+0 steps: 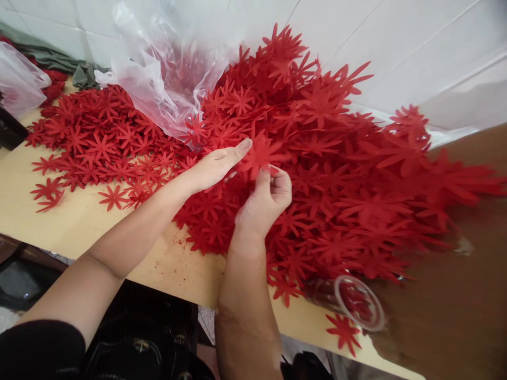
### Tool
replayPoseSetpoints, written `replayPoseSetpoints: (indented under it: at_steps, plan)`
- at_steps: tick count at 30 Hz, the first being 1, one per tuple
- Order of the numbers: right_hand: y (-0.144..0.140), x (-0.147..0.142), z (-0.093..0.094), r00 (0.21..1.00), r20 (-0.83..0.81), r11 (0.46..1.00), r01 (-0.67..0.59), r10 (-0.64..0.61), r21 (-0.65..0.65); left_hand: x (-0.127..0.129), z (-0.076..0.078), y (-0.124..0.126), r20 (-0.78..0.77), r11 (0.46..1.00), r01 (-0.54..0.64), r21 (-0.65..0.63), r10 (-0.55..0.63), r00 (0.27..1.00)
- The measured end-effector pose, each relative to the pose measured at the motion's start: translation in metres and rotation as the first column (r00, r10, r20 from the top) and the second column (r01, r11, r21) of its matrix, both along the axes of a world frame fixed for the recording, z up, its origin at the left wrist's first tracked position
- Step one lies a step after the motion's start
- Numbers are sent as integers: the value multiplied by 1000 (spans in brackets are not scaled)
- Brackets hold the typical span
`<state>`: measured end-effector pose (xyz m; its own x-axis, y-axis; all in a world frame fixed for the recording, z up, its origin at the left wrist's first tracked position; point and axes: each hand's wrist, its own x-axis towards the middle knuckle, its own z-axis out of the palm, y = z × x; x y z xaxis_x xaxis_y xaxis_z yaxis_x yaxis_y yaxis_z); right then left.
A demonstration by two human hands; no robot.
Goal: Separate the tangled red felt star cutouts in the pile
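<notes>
Near the middle of the head view, my right hand point(269, 198) pinches a red flower-shaped cutout point(262, 154) between thumb and fingers. The cutout has several narrow petals and is a little blurred. Just left of it is my left hand point(222, 164), its visible digits stretched out and the tip close to the cutout's petals. Its lower fingers are partly hidden, and I cannot tell whether it touches the cutout. Beneath and behind both hands spreads a large heap of similar red flower cutouts point(325, 174).
A clear plastic bag point(170, 79) lies on the heap against the white wall point(388, 47). On the wooden table point(166, 264), a transparent plastic cup point(360, 303) lies on its side at the right, beside a brown panel point(447, 301). A black bag point(138, 338) is below the table's front edge.
</notes>
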<state>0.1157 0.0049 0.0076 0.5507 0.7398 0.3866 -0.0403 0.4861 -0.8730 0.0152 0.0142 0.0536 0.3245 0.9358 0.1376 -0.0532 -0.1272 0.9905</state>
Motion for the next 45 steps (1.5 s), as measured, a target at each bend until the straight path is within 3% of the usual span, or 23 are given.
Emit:
replayPoseSetpoints:
  at_steps: [7, 14, 18, 22, 30, 33, 37, 45]
  plan:
    - [0, 0, -1, 995, 86, 995, 54, -47, -79, -3, -6, 9, -14, 989, -98, 114, 100, 995]
    - [-2, -3, 0, 983, 166, 996, -64, 75, -69, -2, -5, 9, -68, 955, -245, 167, 259, 963]
    - [-1, -1, -2, 987, 120, 994, -102, 106, -37, -2, -2, 7, -90, 939, -292, 185, 312, 946]
    - [0, 0, 0, 998, 46, 998, -33, 35, -44, -4, 1, 6, -30, 955, -254, 151, 261, 965]
    - [-9, 0, 11, 986, 167, 995, 27, -11, -96, -3, -5, 9, 24, 983, -116, 143, 114, 993]
    - [-3, 2, 7, 992, 111, 996, 72, -67, -47, -5, -5, 10, 67, 982, -171, 79, 166, 984]
    - [5, 4, 3, 996, 84, 999, 42, -40, -18, -9, 0, 6, 59, 972, -234, -12, 235, 970]
    - [14, 17, 27, 918, 349, 976, 214, -187, -40, -15, 0, 19, -96, 907, -390, 161, 407, 908]
